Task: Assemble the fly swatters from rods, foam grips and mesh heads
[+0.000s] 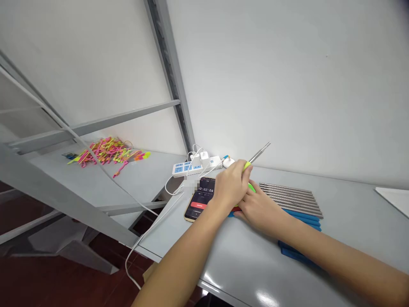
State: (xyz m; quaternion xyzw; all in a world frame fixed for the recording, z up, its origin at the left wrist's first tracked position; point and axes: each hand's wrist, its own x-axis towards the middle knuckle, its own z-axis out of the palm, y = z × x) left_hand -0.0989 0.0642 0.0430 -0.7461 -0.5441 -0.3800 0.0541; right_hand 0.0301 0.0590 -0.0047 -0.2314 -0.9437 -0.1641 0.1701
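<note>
My left hand (230, 184) is closed, its fingers wrapped round something yellow-green, and a thin metal rod (260, 152) sticks out past it toward the wall. My right hand (260, 209) is pressed up against the left one, fingers curled. Bits of green, red and blue show around the fingers; what the right hand grips is mostly hidden. Just right of the hands lies a row of several metal rods (292, 199), with blue strips (305, 218) beside them. More blue material (295, 252) shows below my right forearm.
A phone (201, 200) showing a timer lies left of my hands. Behind it stands a white power strip (179, 169) with chargers and cables. A heap of pink and yellow pieces (110, 151) sits beyond the metal frame (174, 72). At right lies a white panel (394, 197).
</note>
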